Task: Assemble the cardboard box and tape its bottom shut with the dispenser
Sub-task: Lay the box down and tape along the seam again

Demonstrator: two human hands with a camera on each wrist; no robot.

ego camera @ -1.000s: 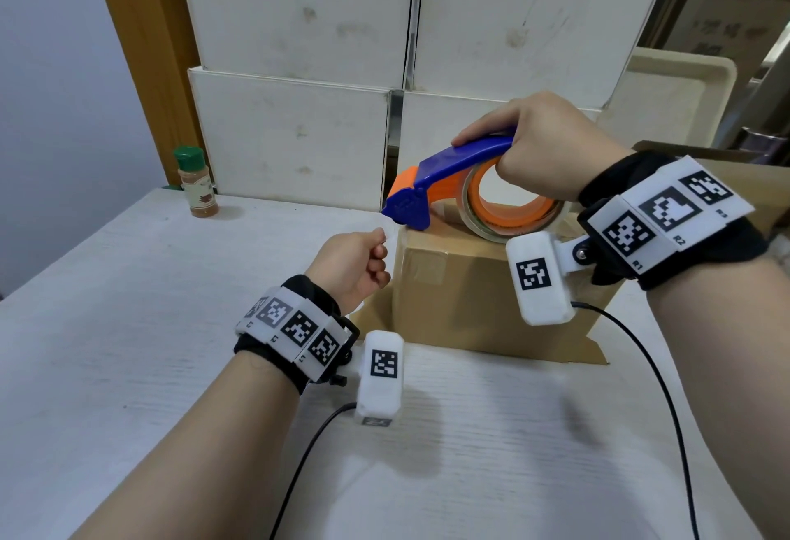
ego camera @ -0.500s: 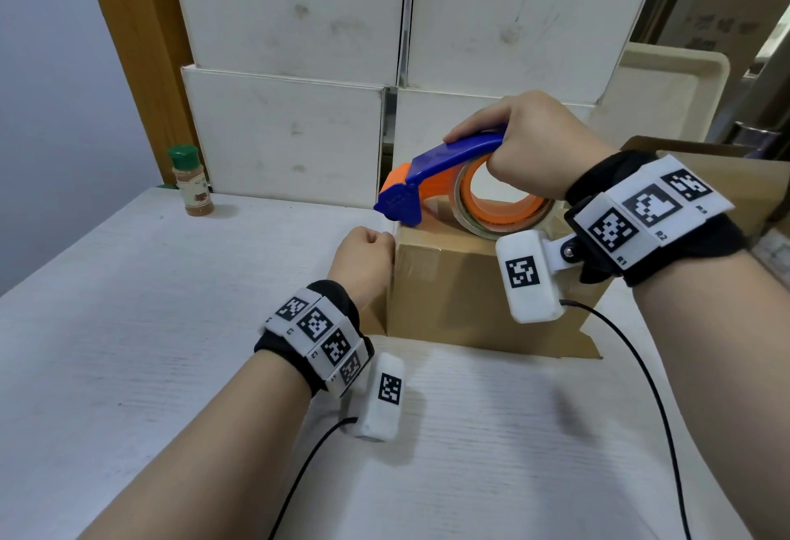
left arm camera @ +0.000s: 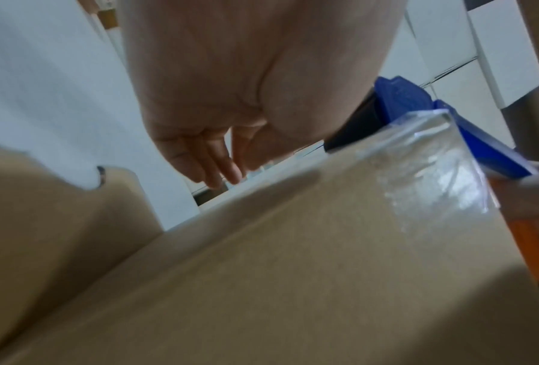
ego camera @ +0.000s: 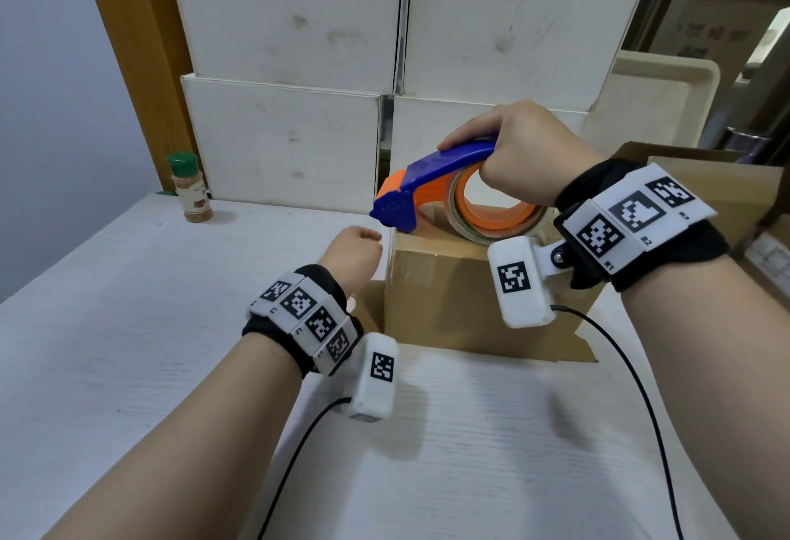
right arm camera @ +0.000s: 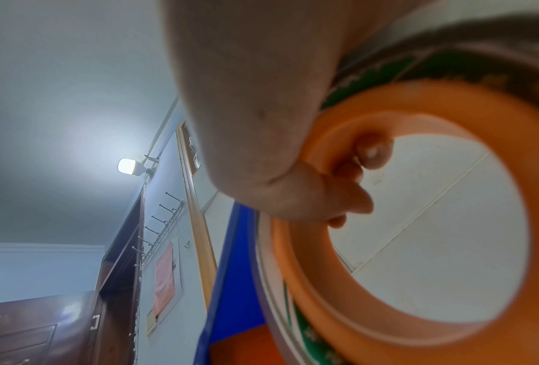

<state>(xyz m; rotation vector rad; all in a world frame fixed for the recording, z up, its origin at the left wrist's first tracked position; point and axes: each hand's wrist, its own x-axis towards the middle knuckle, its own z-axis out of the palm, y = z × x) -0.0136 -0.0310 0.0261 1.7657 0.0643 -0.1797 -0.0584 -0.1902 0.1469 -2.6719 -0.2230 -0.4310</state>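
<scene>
A brown cardboard box [ego camera: 444, 295] stands on the white table [ego camera: 128, 325] with its flaps spread at the base. My right hand [ego camera: 521, 154] grips the blue and orange tape dispenser [ego camera: 431, 171], whose nose sits at the left edge of the box top. The tape roll [ego camera: 496, 223] rests on the box top. In the right wrist view my fingers [right arm camera: 349, 205] curl through the orange ring [right arm camera: 324, 284]. My left hand [ego camera: 355, 253] is beside the box's upper left side with loosely curled fingers [left arm camera: 218, 168] and holds nothing. A clear tape strip [left arm camera: 433, 177] runs down the box [left arm camera: 261, 271] below the dispenser [left arm camera: 417, 103].
A green-capped spice bottle [ego camera: 190, 189] stands at the table's back left. Stacked white boxes [ego camera: 290, 141] form a wall right behind the cardboard box. A beige tray [ego camera: 658, 112] and another open carton [ego camera: 726, 184] are at the right. Black wrist cables [ego camera: 641, 390] trail over the near table.
My left hand has moved forward and up against the box's left side. The dispenser has stayed at the left edge of the box top, in my right hand.
</scene>
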